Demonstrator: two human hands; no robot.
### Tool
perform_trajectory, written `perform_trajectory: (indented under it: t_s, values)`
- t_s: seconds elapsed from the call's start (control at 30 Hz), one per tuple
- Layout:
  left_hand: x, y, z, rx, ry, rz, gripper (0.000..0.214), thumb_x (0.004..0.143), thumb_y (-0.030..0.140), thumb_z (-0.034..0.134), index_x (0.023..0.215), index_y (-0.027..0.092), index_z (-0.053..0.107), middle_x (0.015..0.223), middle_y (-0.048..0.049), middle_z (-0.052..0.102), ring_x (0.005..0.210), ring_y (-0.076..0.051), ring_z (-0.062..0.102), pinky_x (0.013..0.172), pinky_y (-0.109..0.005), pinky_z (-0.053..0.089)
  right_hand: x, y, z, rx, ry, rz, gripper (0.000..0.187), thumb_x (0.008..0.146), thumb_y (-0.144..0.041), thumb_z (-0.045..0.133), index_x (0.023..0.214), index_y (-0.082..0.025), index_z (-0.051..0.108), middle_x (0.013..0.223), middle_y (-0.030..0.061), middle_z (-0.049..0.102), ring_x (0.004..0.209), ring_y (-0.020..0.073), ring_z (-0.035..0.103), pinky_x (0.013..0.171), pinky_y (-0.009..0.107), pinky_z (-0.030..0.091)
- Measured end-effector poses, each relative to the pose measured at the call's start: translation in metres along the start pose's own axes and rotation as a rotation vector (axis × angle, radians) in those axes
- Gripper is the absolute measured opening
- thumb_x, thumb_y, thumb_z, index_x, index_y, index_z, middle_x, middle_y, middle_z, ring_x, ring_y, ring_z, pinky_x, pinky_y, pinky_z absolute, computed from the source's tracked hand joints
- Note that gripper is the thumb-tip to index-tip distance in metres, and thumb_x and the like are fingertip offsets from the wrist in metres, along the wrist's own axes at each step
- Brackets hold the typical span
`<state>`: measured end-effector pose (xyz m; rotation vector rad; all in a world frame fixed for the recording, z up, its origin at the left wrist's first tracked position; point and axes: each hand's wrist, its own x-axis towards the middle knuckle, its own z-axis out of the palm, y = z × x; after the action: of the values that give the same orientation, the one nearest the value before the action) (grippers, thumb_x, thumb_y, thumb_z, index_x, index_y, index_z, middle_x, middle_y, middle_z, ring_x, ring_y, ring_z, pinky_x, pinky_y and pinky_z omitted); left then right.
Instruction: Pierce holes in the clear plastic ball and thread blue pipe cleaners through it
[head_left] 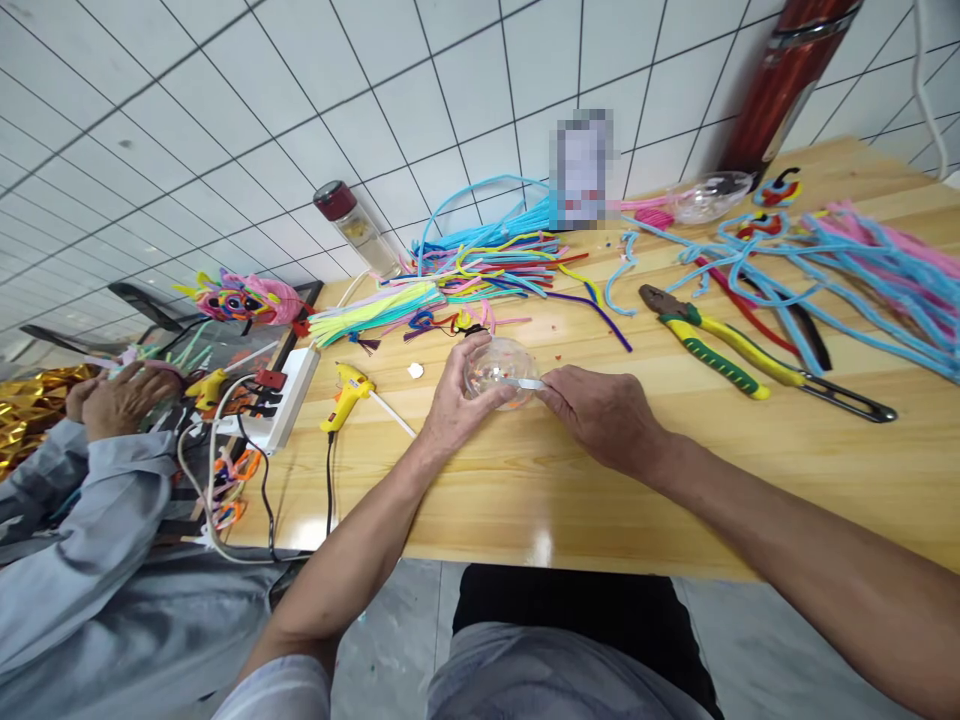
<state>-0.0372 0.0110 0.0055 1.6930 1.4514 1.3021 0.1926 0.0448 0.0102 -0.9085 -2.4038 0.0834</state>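
A clear, rounded plastic shell (pixel 501 358) with small orange-red specks sits low over the wooden table in front of me. My left hand (pixel 456 405) is wrapped round its left side, thumb along the near edge. From the right, my right hand (pixel 604 412) pinches a thin, pale, flat strip-like tool (pixel 529 384), whose far end reaches across the shell. What kind of tool it is, I cannot make out. Left of my left hand lie a small white lump (pixel 415 370) and a yellow glue gun (pixel 348 396) with a white glue stick in it.
Green-and-yellow pliers (pixel 705 345) rest at the right. Colourful pipe cleaners (pixel 495 265) are heaped at the back, with more pipe cleaners (pixel 885 280) at far right. A glass bottle (pixel 360 230) and red flask (pixel 787 90) stand by the wall. A co-worker's hands (pixel 127 400) work beyond the power strip (pixel 292 400).
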Motion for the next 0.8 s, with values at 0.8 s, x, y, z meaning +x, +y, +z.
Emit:
perform_trajectory:
  t_s: [0.8]
  values:
    - [0.0068, 0.0024, 0.0102, 0.137, 0.012, 0.213, 0.057, 0.086, 0.051, 0.079, 0.134, 0.026, 0.062, 0.147, -0.0144, 0.058, 0.146, -0.030, 0.049, 0.124, -0.052, 0.038, 0.0018, -0.0014, -0.0006, -0.089, 0.053, 0.003, 0.042, 0.110, -0.036, 0.040, 0.086, -0.016, 0.069, 0.076, 0.0055, 0.071, 0.063, 0.0147, 0.058, 0.057, 0.031, 0.022]
